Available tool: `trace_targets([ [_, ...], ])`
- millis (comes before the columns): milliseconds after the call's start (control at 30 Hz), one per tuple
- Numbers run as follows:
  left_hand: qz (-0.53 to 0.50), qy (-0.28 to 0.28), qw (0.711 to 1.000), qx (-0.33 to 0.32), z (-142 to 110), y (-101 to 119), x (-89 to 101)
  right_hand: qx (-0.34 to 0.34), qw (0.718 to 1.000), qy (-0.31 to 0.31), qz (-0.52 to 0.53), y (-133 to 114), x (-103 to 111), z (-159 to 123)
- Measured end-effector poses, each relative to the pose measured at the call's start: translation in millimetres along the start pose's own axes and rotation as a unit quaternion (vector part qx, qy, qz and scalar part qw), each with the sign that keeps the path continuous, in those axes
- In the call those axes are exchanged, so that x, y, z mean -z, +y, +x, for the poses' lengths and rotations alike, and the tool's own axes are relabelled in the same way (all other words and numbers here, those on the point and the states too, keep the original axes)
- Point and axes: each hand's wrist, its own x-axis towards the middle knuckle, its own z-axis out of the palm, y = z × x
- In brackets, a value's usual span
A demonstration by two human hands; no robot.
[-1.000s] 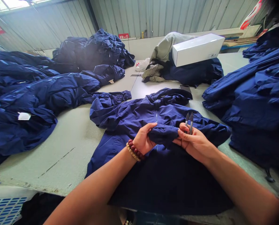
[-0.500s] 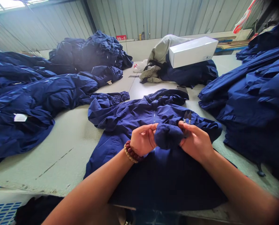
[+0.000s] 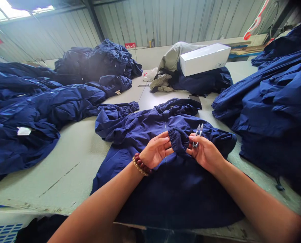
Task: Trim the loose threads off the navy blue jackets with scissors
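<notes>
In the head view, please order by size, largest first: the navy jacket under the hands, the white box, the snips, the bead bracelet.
1. navy jacket
2. white box
3. snips and bead bracelet: they look alike, so unranked.

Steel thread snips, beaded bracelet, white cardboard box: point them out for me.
Steel thread snips (image 3: 198, 132): head view, on the blades.
Red-and-tan beaded bracelet (image 3: 140, 164): head view, on the beads.
White cardboard box (image 3: 205, 59): head view, on its long side.

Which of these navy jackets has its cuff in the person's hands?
The navy jacket spread out under the hands: its elastic cuff sits between the left hand and right hand; the others lie heaped to both sides.
</notes>
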Motion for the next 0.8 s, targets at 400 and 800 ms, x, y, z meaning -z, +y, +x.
trace_targets([
  [400,0.568,0.195,0.753,-0.268,-1.2,-14.2,6.0,0.238,0.825,0.148,-0.49,11.7,8.3,-4.5],
  [800,0.651,0.089,0.719,-0.227,6.3,-22.8,13.3,0.242,0.827,0.1,-0.497,31.2,19.8,16.7],
])
